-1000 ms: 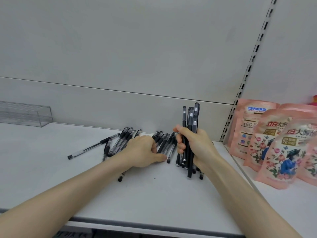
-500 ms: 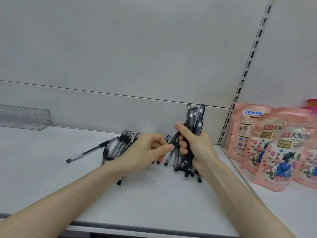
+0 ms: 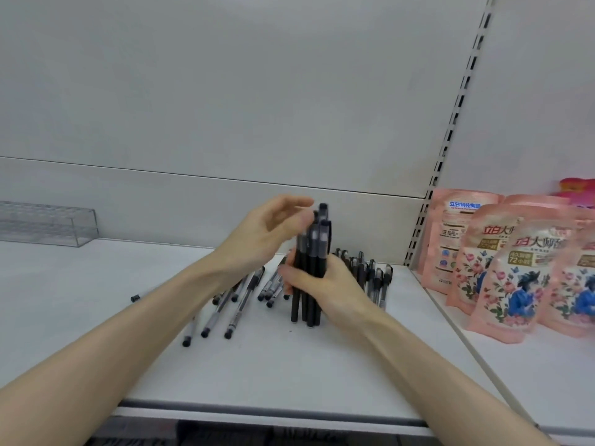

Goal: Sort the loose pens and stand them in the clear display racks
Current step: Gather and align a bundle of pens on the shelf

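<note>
Back wall (image 3: 225, 91): a plain grey panel fills the upper half of my feed, with a seam across it low down. A slotted upright (image 3: 450, 133) closes it off on the right.
Shelf (image 3: 80, 317): white and flat, with its front lip along the bottom. Below the lip everything is dark and cut off, and I cannot read it.
Pink pouches (image 3: 502, 278): they stand in rows on the neighbouring shelf to the right, with a floral print. The outermost are cut by the frame edge.
Clear rack (image 3: 64, 225): far left against the wall, well apart from the pens. Its left end runs out of view.
Right hand (image 3: 325, 284): fingers and thumb are wrapped round the middle of the bundle.
Left hand (image 3: 267, 233): raised at the bundle's top, fingers bent toward the caps. It is blurred, so I cannot tell whether it pinches a pen or only touches.
Pen bundle (image 3: 309, 268): black pens at mid-shelf, long axis upright, caps up. The fingers hide how many there are.
Loose pens (image 3: 238, 304): they lie flat just left of the bundle, partly under my left forearm, slanting from front left to back right.
Second heap (image 3: 370, 272): behind my right wrist, running roughly front to back, with the near ends hidden.
Small dark piece (image 3: 135, 298): alone on the shelf and too small for me to identify.
</note>
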### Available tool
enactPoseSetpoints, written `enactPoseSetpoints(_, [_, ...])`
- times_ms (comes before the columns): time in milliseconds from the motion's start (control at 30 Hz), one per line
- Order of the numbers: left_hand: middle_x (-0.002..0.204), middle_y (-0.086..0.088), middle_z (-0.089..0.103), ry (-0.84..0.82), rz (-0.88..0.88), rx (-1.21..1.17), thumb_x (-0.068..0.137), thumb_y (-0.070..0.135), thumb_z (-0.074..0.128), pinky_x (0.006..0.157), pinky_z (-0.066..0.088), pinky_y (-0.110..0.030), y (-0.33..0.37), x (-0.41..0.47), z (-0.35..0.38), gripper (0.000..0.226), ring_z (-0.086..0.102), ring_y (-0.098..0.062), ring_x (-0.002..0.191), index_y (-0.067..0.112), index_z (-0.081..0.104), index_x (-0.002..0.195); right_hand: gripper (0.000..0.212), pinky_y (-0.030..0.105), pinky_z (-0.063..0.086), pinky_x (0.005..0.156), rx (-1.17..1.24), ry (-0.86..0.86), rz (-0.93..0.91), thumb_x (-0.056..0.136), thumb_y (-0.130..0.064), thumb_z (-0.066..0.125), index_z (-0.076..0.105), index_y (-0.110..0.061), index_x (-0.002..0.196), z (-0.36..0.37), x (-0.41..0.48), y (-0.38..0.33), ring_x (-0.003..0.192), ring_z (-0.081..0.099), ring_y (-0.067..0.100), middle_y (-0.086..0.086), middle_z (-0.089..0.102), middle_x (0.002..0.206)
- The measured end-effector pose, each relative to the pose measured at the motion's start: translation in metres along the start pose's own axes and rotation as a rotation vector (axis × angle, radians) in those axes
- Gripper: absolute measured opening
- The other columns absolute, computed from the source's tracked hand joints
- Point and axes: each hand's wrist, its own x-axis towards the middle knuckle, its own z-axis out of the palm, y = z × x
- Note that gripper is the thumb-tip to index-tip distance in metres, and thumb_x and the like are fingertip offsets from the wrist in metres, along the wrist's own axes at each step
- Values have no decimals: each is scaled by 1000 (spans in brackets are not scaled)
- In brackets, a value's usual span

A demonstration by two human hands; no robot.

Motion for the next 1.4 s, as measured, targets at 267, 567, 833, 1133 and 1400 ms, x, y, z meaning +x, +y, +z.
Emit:
enactPoseSetpoints(267, [80, -11, 69, -110, 74, -37, 87, 10, 63, 68, 48, -16, 13, 4, 19, 8, 64, -8, 71, 12, 59, 93, 21, 29, 54, 67, 0, -59, 84, 90, -9, 61, 57, -11, 70, 1, -5, -4, 58, 55, 12, -2, 54, 59])
enactPoseSetpoints(567, [104, 1, 67, -72, -75, 97, 97, 30, 46, 81, 45, -11, -19, 22, 42, 26, 61, -4, 94, 14, 59, 112, 23, 25, 40, 50, 212, 160, 163, 93, -13, 57, 50, -10, 72, -63, -18, -6, 51, 38, 12, -1, 38, 55])
enactPoseSetpoints(833, [104, 4, 57, -234, -17, 639, 88, 40, 61, 88, 37, -21, -47, 21, 72, 27, 49, -11, 100, 19, 64, 105, 15, 25, 39, 47, 136, 399, 231, 93, -13, 58, 51, -8, 80, -93, -12, 7, 48, 38, 12, -3, 41, 51])
enactPoseSetpoints(1133, [93, 5, 37, -178, -115, 1004, 84, 42, 59, 85, 25, -31, -48, 24, 78, 22, 30, -16, 96, 24, 53, 74, 22, 23, 37, 43, 106, 504, 276, 92, -14, 59, 53, -6, 72, -94, -10, 14, 43, 39, 11, 0, 44, 51])
enactPoseSetpoints(1400, [74, -2, 57, 33, -65, 756, 92, 30, 54, 66, 35, -25, -42, 18, 60, 31, 49, -14, 71, 6, 60, 73, 25, 22, 41, 44, 115, 413, 374, 86, -23, 69, 65, 2, 86, -89, -11, 17, 46, 46, 10, -1, 52, 53])
